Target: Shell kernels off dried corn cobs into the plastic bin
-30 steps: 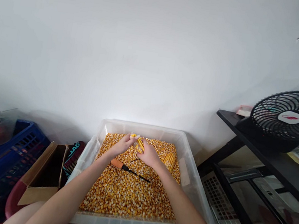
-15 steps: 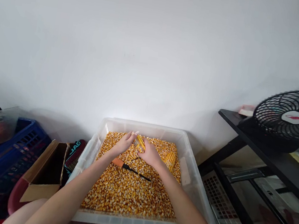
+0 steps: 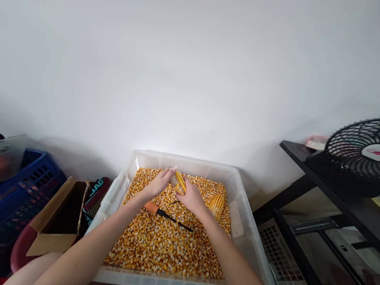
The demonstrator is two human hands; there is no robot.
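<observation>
Yellow rows run along the cob [image 3: 180, 182] that I hold between my two hands, above the far half of the tub [image 3: 161, 283]. My left hand [image 3: 160, 183] is at its upper left end, with the fingers close together near the tip; how firmly they press, I cannot tell. My right hand [image 3: 191, 195] is closed around the lower right part of the same cob, and the thumb lies toward me. The cob is tilted, and its left side looks paler than the right one.

Below my hands, loose kernels [image 3: 167, 248] cover the bottom of the tub, yellow and whitish mixed together. On them lies a tool [image 3: 150, 207] with an orange handle and a thin black shaft, which points to the right and a little toward me. Another cob [image 3: 216, 205] rests on the kernels near the right wall, partly hidden behind my right forearm.

To the left of the tub stand an open carton [image 3: 52, 248], a dark red basin [image 3: 20, 248] and a blue crate [image 3: 37, 172]. At the right, a black fan [image 3: 378, 152] stands on a black table [image 3: 296, 151], and a white basket [image 3: 276, 255] is lower down.
</observation>
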